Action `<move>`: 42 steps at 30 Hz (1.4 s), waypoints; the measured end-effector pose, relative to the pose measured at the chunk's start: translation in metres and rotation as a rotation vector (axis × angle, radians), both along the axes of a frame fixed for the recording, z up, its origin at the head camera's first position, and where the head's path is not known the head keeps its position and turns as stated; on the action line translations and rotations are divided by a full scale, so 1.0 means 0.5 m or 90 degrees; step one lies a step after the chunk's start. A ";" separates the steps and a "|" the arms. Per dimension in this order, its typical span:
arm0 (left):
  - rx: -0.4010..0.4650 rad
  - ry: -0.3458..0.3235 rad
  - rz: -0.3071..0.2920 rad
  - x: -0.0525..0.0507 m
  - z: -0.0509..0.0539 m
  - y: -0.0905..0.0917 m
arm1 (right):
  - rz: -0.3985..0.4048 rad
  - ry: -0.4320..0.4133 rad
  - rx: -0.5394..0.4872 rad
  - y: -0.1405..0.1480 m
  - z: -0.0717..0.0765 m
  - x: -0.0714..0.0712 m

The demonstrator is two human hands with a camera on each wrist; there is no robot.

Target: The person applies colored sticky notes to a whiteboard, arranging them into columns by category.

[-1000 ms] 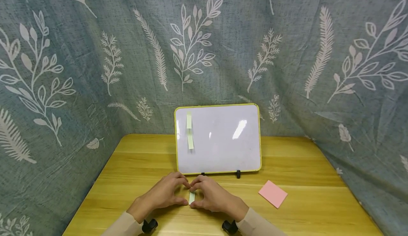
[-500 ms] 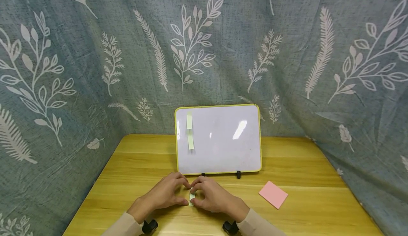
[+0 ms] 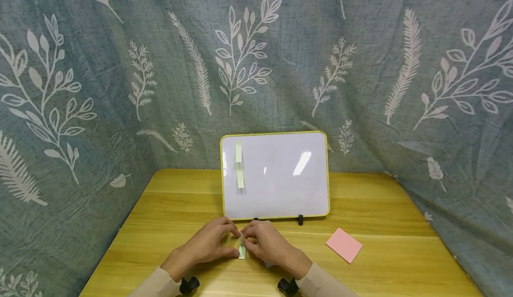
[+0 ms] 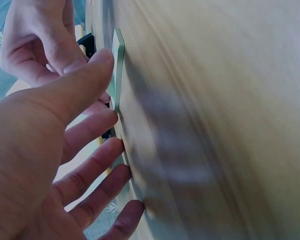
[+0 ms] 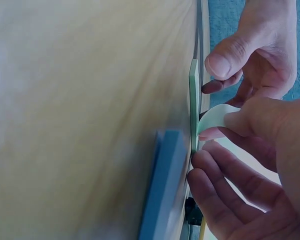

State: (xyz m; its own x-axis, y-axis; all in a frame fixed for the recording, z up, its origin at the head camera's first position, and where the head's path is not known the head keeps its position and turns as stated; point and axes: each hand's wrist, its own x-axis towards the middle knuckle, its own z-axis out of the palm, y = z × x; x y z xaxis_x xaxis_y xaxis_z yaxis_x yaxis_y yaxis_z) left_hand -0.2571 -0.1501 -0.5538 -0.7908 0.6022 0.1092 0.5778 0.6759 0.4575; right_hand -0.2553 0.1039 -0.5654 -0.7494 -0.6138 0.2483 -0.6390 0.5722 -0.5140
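A pale green note pad (image 3: 242, 252) lies on the wooden table, its long side pointing away from me. My left hand (image 3: 208, 241) holds the pad from the left, thumb at the near part and index finger at the far end. The thumb and index finger of my right hand (image 3: 270, 243) pinch the top sheet (image 5: 213, 117), which bends up off the pad (image 5: 194, 105) in the right wrist view. A blue pad (image 5: 162, 187) stands out beside the green one, mostly hidden under my right hand in the head view.
Behind my hands a yellow-rimmed whiteboard (image 3: 280, 176) stands on small black feet, with two pale green strips (image 3: 238, 153) one above the other at its left. A pink pad (image 3: 344, 245) lies to the right. Patterned cloth hangs around the table.
My right thumb has moved from the pad's near end up toward the index finger, lifting the sheet. The blue pad has come partly into view. My left hand has barely moved.
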 end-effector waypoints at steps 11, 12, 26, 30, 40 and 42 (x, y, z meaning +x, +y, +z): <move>-0.012 0.030 0.041 0.010 -0.005 0.017 | -0.036 -0.030 -0.066 -0.007 -0.002 -0.004; -0.013 0.032 0.041 0.011 -0.006 0.017 | -0.039 -0.033 -0.069 -0.007 -0.002 -0.004; -0.007 0.004 0.055 0.015 0.000 0.022 | -0.085 -0.028 -0.118 -0.011 0.004 -0.005; -0.010 -0.010 0.064 0.016 0.004 0.022 | -0.097 -0.016 -0.127 -0.013 0.008 -0.010; -0.024 -0.010 0.077 0.017 0.008 0.029 | -0.136 -0.002 -0.120 -0.004 0.011 -0.029; -0.028 -0.009 0.078 0.018 0.007 0.030 | -0.142 -0.001 -0.117 -0.003 0.013 -0.032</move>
State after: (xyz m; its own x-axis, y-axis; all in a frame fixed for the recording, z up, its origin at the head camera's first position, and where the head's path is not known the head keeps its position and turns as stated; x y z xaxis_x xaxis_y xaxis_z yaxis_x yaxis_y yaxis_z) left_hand -0.2481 -0.1351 -0.5501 -0.8601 0.5047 0.0735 0.4835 0.7609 0.4328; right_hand -0.2714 0.1023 -0.5590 -0.8615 -0.3785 0.3384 -0.5066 0.5957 -0.6233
